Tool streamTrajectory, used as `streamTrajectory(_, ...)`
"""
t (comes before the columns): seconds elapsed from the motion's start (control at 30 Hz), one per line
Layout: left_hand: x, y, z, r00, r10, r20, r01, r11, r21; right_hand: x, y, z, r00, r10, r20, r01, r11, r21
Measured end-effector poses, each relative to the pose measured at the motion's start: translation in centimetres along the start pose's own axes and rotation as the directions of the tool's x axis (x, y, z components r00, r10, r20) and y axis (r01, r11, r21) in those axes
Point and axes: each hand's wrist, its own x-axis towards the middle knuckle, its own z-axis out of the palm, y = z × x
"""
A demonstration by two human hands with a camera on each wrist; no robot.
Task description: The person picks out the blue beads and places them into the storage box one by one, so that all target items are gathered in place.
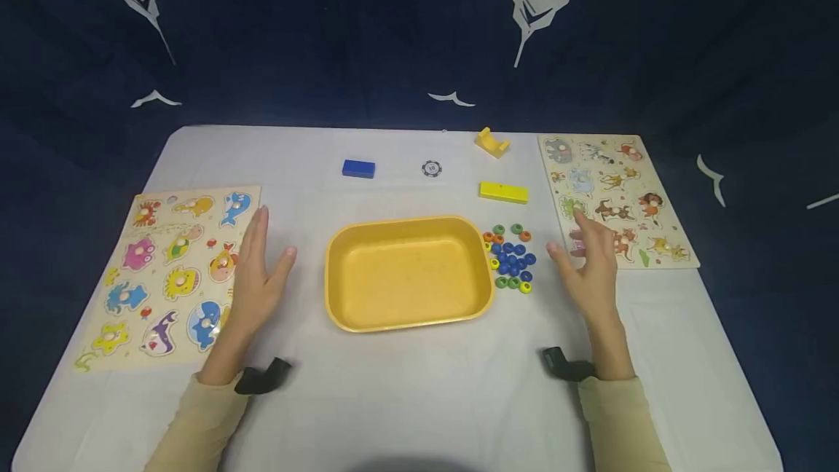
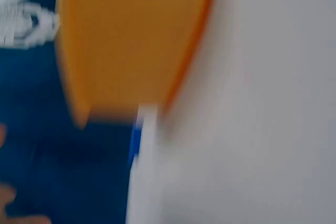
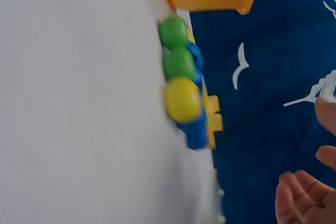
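While the left hand (image 1: pixel 252 294) and right hand (image 1: pixel 591 272) spread, holding nothing, the left puzzle (image 1: pixel 164 279) lies along the bench's (image 1: pixel 406 392) left edge, the right puzzle (image 1: pixel 616 197) at its far right corner; both look stiff and light, probably best lifted by their borders.

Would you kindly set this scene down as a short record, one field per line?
Left hand: holds nothing; at the right edge of the sea-animal puzzle
Right hand: holds nothing; by the near left part of the land-animal puzzle
Centre: yellow tray, between the hands
Beads: blue, green, orange and yellow, clustered beside the tray's right end
Beyond the tray: blue block, poker chip, yellow bar-shaped block, yellow U-shaped block
Surface: white-covered table
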Motion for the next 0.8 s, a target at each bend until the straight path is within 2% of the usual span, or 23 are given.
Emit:
streamTrajectory(0.03,-0.2,0.5,0.9,1.000,-0.013,-0.018,0.010,0.991,-0.136,-0.3,0.1,0.4,1.000,0.026,0.001,-0.026,0.999,0.034)
streamTrajectory(0.07,-0.5,1.0,1.8,0.999,-0.031,-0.028,0.022,0.965,-0.261,-0.5,0.2,0.8,0.999,0.054,0.007,-0.054,0.997,0.063)
streamTrajectory(0.1,-0.8,1.4,2.7,0.998,-0.054,-0.030,0.039,0.927,-0.372,-0.8,0.4,1.1,0.997,0.078,0.020,-0.080,0.993,0.088)
streamTrajectory(0.17,-1.5,1.9,4.3,0.995,-0.100,-0.001,0.082,0.825,-0.559,-1.1,0.8,1.7,0.991,0.122,0.056,-0.128,0.984,0.122)
streamTrajectory(0.2,-1.9,2.1,5.0,0.992,-0.120,0.025,0.109,0.775,-0.622,-1.3,0.9,1.9,0.988,0.138,0.076,-0.147,0.980,0.133)
streamTrajectory(0.27,-2.6,2.2,6.1,0.985,-0.152,0.080,0.164,0.692,-0.703,-1.5,1.3,2.3,0.980,0.161,0.114,-0.177,0.974,0.142)
streamTrajectory(0.33,-3.1,2.2,6.9,0.979,-0.163,0.124,0.200,0.628,-0.752,-1.6,1.6,2.6,0.976,0.162,0.144,-0.180,0.976,0.123)
streamTrajectory(0.37,-3.2,2.1,7.1,0.977,-0.160,0.138,0.208,0.606,-0.768,-1.7,1.7,2.7,0.976,0.156,0.153,-0.174,0.979,0.108)
streamTrajectory(0.47,-3.5,2.0,7.5,0.979,-0.140,0.151,0.205,0.581,-0.788,-1.7,1.9,2.9,0.977,0.127,0.171,-0.143,0.986,0.083)
streamTrajectory(0.6,-3.6,1.8,7.6,0.981,-0.130,0.147,0.196,0.576,-0.793,-1.6,2.0,3.1,0.978,0.090,0.187,-0.103,0.993,0.064)
streamTrajectory(0.8,-3.6,2.2,7.4,0.977,-0.142,0.157,0.210,0.563,-0.800,-1.9,2.0,3.5,0.977,0.081,0.195,-0.081,0.997,-0.009)
